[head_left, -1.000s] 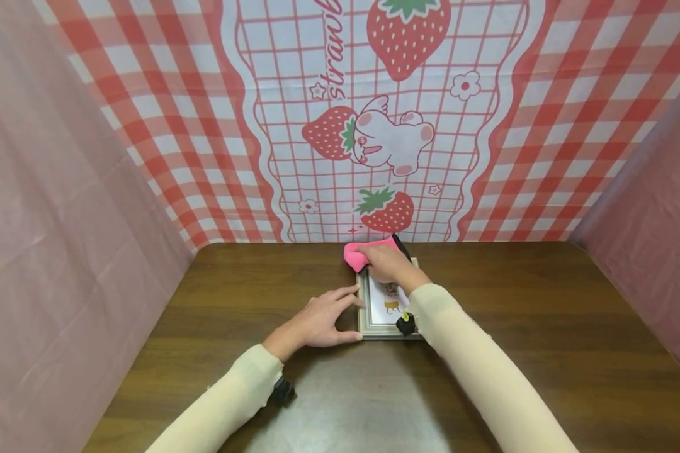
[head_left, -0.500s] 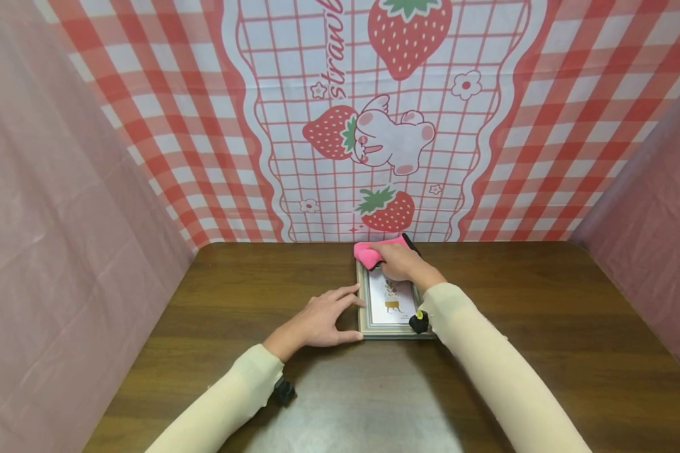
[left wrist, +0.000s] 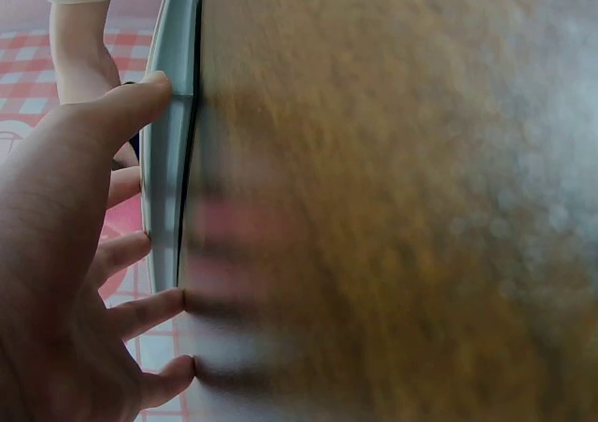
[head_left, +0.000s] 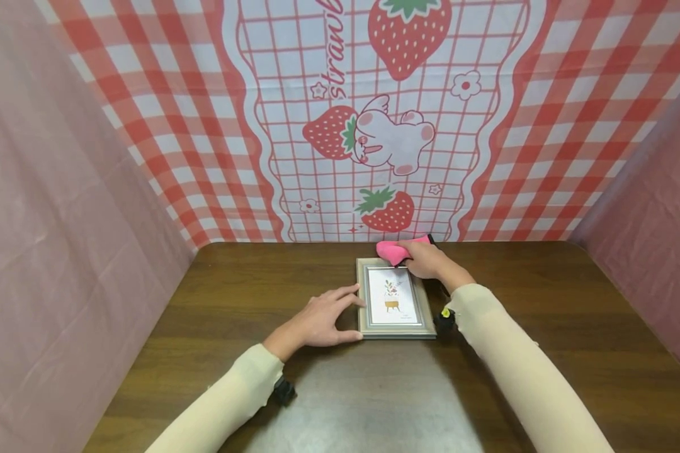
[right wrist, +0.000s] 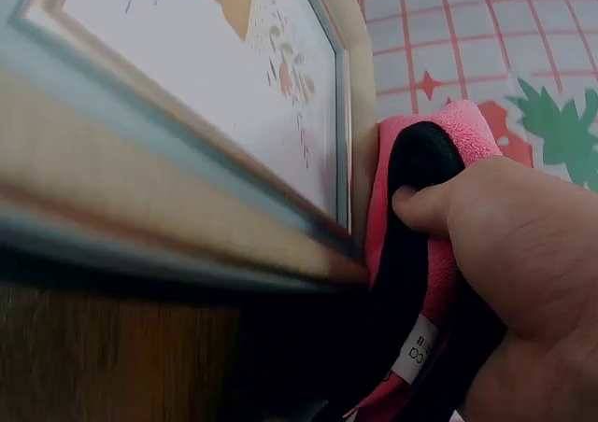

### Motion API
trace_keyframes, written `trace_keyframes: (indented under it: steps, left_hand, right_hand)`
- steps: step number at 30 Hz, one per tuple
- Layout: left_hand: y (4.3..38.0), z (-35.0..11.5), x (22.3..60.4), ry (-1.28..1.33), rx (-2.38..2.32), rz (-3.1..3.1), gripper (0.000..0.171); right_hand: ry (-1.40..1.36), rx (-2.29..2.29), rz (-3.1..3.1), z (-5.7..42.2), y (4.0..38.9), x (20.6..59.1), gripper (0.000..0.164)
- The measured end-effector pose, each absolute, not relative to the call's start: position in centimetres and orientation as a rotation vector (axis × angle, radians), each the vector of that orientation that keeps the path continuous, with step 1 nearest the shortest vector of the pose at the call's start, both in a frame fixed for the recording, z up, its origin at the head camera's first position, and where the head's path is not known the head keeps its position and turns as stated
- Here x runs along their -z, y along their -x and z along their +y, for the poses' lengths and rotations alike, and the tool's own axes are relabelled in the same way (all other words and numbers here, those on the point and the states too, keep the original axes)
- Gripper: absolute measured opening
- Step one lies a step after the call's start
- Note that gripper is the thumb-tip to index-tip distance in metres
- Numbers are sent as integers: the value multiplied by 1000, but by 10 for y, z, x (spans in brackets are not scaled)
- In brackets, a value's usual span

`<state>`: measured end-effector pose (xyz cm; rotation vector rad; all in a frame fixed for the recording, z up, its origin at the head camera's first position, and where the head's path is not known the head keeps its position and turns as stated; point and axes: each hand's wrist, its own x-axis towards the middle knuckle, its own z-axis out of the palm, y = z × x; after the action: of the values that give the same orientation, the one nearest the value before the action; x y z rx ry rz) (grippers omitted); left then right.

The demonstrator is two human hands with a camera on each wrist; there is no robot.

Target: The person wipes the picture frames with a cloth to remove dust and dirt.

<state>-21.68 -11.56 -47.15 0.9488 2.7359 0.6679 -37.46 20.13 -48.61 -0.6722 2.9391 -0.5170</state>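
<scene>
A picture frame (head_left: 395, 331) with a pale border and a plant print lies flat on the table. Bunched in my right hand (head_left: 427, 259) is a pink cloth (head_left: 393, 251) with black edging, held against the frame's far right corner. The right wrist view shows my thumb pressing into the folds of the cloth (right wrist: 467, 128); the other fingers are mostly hidden. On the frame's left side, my left hand (head_left: 323, 319) steadies it with spread fingers. In the left wrist view, the thumb and fingertips touch the frame's side edge (left wrist: 170, 179).
The brown wooden table (head_left: 249, 277) reaches back to a red-and-white checked strawberry curtain (head_left: 204, 126). Pink fabric (head_left: 62, 220) hangs at the left, with more of it at the right. Black wrist cameras are strapped under both sleeves.
My right hand has slid the pink cloth rightward along the frame's far edge to the right corner, uncovering the print and far left corner. The left hand and frame have stayed put.
</scene>
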Motion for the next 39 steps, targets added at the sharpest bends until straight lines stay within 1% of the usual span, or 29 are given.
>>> trace_keyframes:
  steps: [1,3,6,8,11,14,15,16,18,21,23,25,29,34,39]
  left_hand:
    - [217,-116,472,-949,-668,2736,61]
    - [217,-116,471,-949,-669,2736,61]
    - [217,-115,472,-950,-669,2739,61]
    - [217,-115,472,-950,-668,2738,61]
    - [216,-114,473,-946,-666,2734,61]
    - [216,-114,473,-945,-669,2731,61]
    - [216,-114,473,-945,-668,2731,61]
    - [216,-114,473,-946,-668,2732,61]
    - [217,-114,473,-948,-665,2733,61]
    - [217,-113,472,-947,-655,2734,61]
    - [217,-113,471,-947,-651,2735,61]
    - [217,-113,471,-948,-647,2738,61]
    - [216,-113,471,-954,-643,2743,61]
    - [215,-113,472,-961,-642,2751,61]
    - [215,-114,470,-960,-648,2751,61]
  right_hand:
    - [673,525,2943,204,377,489,58]
    - [657,557,2926,204,372,482,59]
    - [612,558,2894,195,350,456,57]
    - [602,545,2894,194,347,453,57]
    - [646,571,2922,208,373,485,58]
    - [782,691,2964,227,404,519,51]
    - [803,735,2947,227,401,513,48]
    - [818,773,2943,225,390,499,45]
    - [846,790,2947,226,388,492,41]
    - [785,813,2915,214,354,449,43]
    - [813,819,2926,216,349,446,43]
    - [804,844,2914,209,326,424,39]
    - [839,821,2938,210,314,418,33]
    - [875,801,2961,215,303,414,38]
    - [864,744,2962,216,286,408,40]
